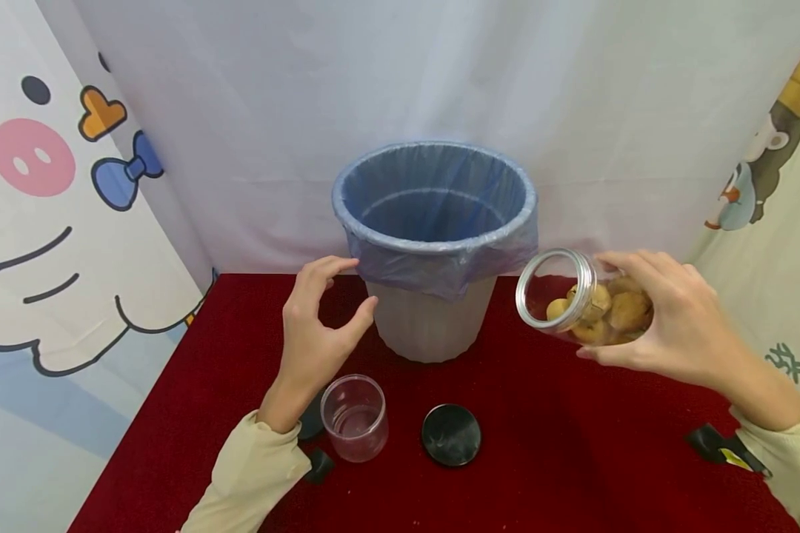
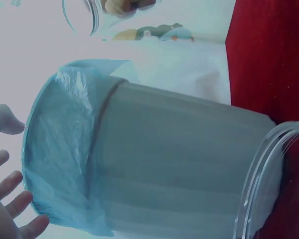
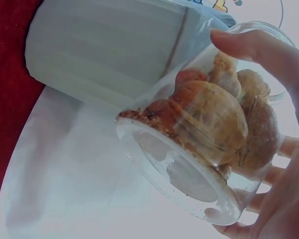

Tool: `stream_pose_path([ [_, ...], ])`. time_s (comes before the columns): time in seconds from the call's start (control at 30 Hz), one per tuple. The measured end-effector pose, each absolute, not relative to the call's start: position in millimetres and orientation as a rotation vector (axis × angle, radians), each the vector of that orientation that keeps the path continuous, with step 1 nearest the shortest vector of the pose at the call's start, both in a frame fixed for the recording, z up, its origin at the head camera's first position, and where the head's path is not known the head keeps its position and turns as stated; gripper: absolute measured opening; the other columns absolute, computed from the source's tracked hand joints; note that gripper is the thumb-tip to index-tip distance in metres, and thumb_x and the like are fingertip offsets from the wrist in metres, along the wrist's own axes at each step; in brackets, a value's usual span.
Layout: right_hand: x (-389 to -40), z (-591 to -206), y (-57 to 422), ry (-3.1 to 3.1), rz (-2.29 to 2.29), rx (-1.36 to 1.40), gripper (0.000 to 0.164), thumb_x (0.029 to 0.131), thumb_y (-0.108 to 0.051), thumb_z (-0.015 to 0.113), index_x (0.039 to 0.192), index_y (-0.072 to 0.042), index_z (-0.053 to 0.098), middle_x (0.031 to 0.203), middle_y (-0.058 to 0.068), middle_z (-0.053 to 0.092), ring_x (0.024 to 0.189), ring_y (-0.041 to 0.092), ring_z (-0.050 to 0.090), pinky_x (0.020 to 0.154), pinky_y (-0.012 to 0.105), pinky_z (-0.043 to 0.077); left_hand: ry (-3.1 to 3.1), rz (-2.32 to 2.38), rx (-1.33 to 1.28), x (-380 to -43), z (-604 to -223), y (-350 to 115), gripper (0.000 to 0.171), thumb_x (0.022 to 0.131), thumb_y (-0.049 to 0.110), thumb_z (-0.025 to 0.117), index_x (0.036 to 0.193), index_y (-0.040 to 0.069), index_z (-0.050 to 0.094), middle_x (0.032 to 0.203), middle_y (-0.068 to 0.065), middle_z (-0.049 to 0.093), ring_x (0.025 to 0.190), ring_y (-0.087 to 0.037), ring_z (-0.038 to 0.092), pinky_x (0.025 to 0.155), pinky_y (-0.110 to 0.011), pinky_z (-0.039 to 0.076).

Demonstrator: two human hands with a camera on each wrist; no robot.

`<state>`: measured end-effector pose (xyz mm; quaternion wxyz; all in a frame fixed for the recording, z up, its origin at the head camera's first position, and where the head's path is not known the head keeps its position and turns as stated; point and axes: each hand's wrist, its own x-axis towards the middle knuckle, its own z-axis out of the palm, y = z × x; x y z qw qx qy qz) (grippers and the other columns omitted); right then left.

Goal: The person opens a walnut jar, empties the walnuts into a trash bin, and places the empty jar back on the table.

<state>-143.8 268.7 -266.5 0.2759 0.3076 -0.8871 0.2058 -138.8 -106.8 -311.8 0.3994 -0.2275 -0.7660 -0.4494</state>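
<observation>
My right hand point(image 1: 673, 326) grips a clear jar point(image 3: 144, 154) around its side, tilted with its silver-rimmed mouth toward the bin. Inside lie several brown, rounded, wrinkled lumps point(image 1: 630, 307) of a kind I cannot tell, with brown crumbs along the bottom edge. Beside the bin's front left, my left hand point(image 1: 316, 318) is held up with fingers and thumb apart and nothing between them. Its fingertips are close to the blue bag at the rim in the left wrist view; contact is unclear. The pale bin point(image 1: 427, 326) stands upright, lined with a blue plastic bag point(image 1: 433, 270).
An uncovered clear jar point(image 1: 353, 426) stands on the red cloth point(image 1: 547, 459) near my left wrist. To its right lies a round black lid point(image 1: 451, 435). Another dark disc point(image 1: 312, 414) is partly hidden behind my left wrist. White curtains point(image 1: 267, 111) with cartoon prints hang around.
</observation>
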Motion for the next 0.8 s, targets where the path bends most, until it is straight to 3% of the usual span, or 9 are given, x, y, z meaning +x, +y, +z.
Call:
stream_pose_path([
  [0.27, -148.2, -254.2, 268.6, -2.385, 0.548, 0.831, 0.093, 0.034, -0.031, 0.094, 0.117, -0.011, 0.059, 0.103, 0.009, 0.06, 0.095, 0.026, 0.049, 0.073, 0.045, 0.031, -1.893, -1.144, -0.623, -128.6, -284.0, -103.3, 0.041, 0.072, -0.007, 0.072, 0.111, -0.009, 0.059, 0.11, -0.025, 0.057, 0.104, -0.033, 0.053, 0.09, -0.038, 0.041],
  [0.8, -162.4, -232.0, 265.8, -2.358, 0.489, 0.842, 0.095, 0.033, -0.033, 0.093, 0.119, -0.01, 0.058, 0.103, 0.011, 0.061, 0.093, 0.028, 0.052, 0.071, 0.045, 0.03, -1.835, -1.129, -0.732, -145.9, -277.3, -117.4, 0.039, 0.07, -0.006, 0.072, 0.107, -0.01, 0.06, 0.11, -0.028, 0.057, 0.107, -0.038, 0.05, 0.096, -0.04, 0.038],
])
